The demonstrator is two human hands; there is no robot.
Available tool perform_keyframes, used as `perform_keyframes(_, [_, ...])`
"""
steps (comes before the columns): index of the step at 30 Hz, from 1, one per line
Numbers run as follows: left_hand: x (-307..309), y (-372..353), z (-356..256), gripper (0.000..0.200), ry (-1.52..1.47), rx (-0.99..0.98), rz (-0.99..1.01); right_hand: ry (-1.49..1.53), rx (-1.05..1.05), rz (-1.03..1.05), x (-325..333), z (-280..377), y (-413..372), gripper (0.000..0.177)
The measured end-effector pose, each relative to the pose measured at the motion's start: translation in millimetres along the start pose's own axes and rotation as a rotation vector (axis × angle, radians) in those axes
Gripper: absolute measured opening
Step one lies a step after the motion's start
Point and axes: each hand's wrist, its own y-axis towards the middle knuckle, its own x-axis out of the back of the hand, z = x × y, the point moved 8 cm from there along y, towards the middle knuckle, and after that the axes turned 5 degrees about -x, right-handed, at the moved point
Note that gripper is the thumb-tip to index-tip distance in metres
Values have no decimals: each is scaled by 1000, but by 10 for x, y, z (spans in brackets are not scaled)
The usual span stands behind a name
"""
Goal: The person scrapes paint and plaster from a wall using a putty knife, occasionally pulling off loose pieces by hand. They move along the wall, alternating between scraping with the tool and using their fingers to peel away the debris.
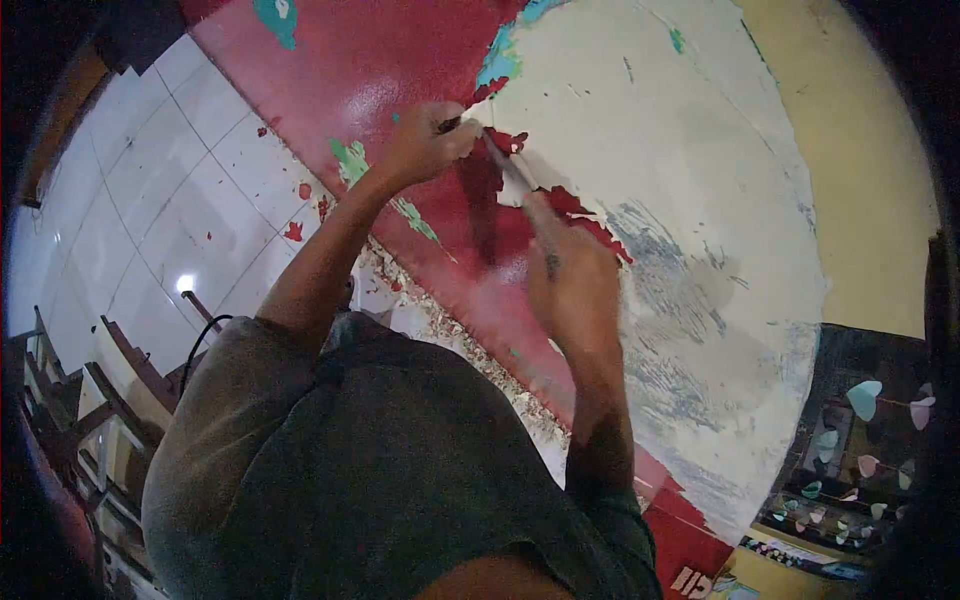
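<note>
My right hand [575, 265] is wrapped around the handle of a scraper [510, 165], whose thin blade slants up and left along the ragged edge of the red paint [420, 60]. Close to the blade's tip, my left hand [435, 145] is closed with its fingers curled at the paint edge; what it pinches is hidden. Beyond that edge lies a broad cream-white bared wall surface [660, 130], with grey scuffed patches [660, 310] to the right of my right hand. Loose red flakes [568, 200] curl along the border between my hands.
Pale paint chips [450, 325] are heaped along the wall's foot, and red flakes [293, 231] lie on the white tiled floor [150, 160]. Wooden furniture [110, 400] stands at lower left. A dark panel with pastel shapes [850, 440] is at right, below a yellow wall [860, 180].
</note>
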Motion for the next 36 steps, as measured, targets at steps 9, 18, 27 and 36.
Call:
perform_keyframes(9, [-560,-368,272,35,-257,162,36,413,-165,-97,497,-675,-583,40])
perform_keyframes(18, [-522,-432,-222,43,133,-41,-293,651,-385,3,-191,-946,-1227,43])
perform_keyframes(27, [-919,-389,202,38,-452,72,-116,565,-284,-110,-31,-905,-1213,44])
perform_keyframes(36, [-791,-467,24,35,-384,34,-120,13,143,-237,294,-131,-233,42])
